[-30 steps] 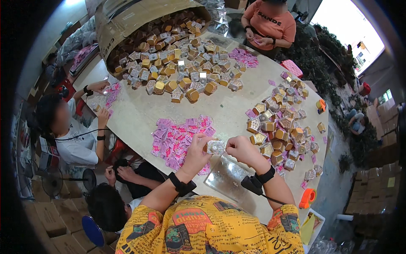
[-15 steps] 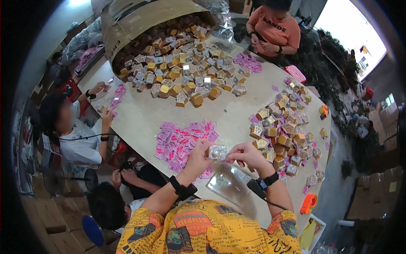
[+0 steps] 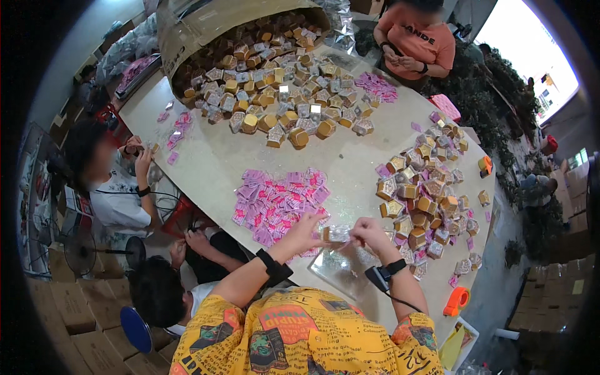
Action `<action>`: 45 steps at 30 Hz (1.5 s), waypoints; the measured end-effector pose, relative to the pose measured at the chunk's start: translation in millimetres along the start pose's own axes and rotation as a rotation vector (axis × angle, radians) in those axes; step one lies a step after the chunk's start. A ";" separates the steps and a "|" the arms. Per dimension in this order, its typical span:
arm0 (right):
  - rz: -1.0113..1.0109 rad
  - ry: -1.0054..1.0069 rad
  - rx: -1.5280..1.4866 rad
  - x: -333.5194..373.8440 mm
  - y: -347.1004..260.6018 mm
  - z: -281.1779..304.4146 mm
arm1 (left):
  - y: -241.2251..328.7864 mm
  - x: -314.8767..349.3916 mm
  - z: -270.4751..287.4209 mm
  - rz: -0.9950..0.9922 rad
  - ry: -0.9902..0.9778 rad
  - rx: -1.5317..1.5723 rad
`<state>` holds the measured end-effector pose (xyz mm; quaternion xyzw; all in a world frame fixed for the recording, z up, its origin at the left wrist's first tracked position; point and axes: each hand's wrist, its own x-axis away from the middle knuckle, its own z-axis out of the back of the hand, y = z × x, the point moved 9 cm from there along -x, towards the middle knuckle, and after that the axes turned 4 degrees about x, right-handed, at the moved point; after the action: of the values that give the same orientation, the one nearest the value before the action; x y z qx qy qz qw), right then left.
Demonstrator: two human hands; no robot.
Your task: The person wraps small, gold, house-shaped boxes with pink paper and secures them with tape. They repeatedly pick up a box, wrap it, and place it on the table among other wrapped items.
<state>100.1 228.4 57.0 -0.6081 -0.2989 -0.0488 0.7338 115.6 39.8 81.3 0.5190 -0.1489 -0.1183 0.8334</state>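
Observation:
Between my hands, over the near part of the table, is a small gold and clear box (image 3: 337, 234). My left hand (image 3: 301, 235) has its thumb and fingers around the left end of this box. At the other end, my right hand (image 3: 370, 236) is closed in a pinch on the box's right side; its fingertips are partly hidden. A heap of pink printed packets (image 3: 278, 203) lies just beyond my left hand. Under my hands rests a clear, shiny flat plastic piece (image 3: 334, 273), partly covered by my right wrist.
Gold and clear boxes (image 3: 431, 197) mixed with pink packets are piled at right. More spill from a large carton (image 3: 178, 47) at the far side. Orange tape dispensers (image 3: 457, 301) sit along the right edge. Co-workers are at left (image 3: 119, 200), near left (image 3: 159, 290) and far right (image 3: 415, 40).
Both hands and the box have shifted slightly to the right in the picture, and the box lies a little lower. The co-worker at left has drawn both hands closer together.

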 end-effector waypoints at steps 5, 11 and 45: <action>0.322 0.746 0.189 46.1 -29.8 140.1 | -28.8 -17.8 31.4 0.047 0.169 -0.312; 0.148 0.551 0.869 49.7 3.2 60.1 | -42.4 -48.8 8.1 -0.034 0.108 -0.699; 0.426 0.172 0.982 35.5 42.8 -71.3 | -46.9 -35.1 53.1 0.061 0.451 0.533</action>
<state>174.8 184.1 31.9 -0.2346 -0.0955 0.1966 0.9472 61.4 -12.2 56.8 0.7266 -0.0024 0.0674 0.6837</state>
